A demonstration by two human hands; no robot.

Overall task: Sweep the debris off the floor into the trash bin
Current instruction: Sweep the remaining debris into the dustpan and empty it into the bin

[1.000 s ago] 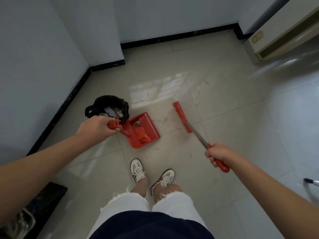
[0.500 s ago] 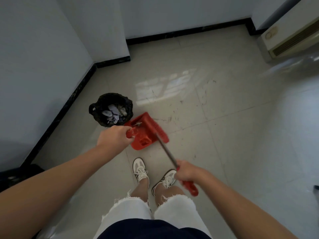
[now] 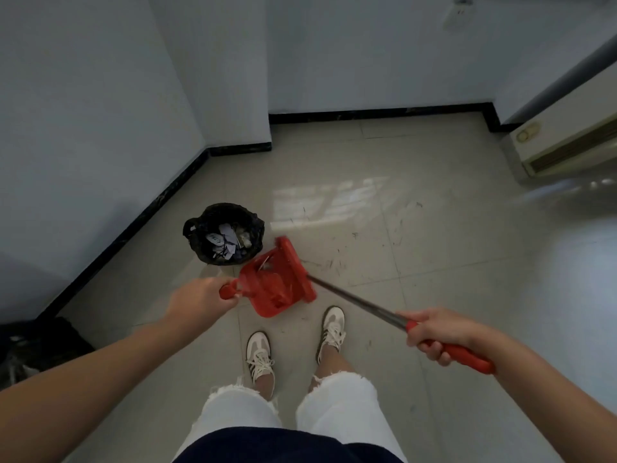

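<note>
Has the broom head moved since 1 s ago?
Yes. The broom head swept left toward the trash bin, from open floor to the dustpan mouth.

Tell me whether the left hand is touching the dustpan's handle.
Touching. The head view shows the left hand curled round the dustpan's red handle, no gap between them.

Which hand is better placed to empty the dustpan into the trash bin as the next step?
Left, probably. The left hand grips the handle of the red dustpan, which is right beside the trash bin. The right hand holds the broom and is farther from the bin.
</note>
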